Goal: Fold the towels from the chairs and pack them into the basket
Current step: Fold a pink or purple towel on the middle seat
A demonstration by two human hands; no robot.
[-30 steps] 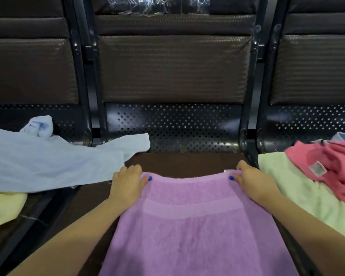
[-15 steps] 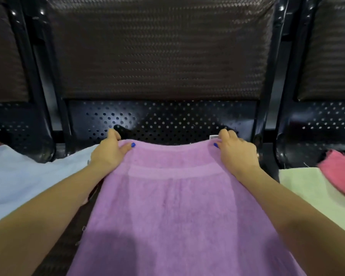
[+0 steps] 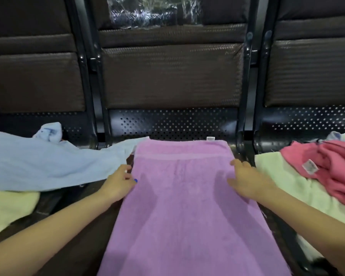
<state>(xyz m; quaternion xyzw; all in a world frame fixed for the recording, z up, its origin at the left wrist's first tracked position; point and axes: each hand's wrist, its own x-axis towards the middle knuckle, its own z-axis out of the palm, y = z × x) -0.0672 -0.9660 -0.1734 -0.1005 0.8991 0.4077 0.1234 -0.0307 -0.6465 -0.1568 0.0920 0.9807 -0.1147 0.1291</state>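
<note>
**Purple towel spread across middle chair**

A purple towel is lying flat on the middle chair seat. The left hand and right hand are resting at its side edges, fingers loosely spread, gripping nothing; a white tag is showing at its far hem.

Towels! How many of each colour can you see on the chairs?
Purple towel: 1
Blue towel: 1
Pink towel: 1
Pale yellow towels: 2, one at the left and one at the right
Total: 5

A scrap of pale cloth behind the pink one is too hidden to count.
</note>
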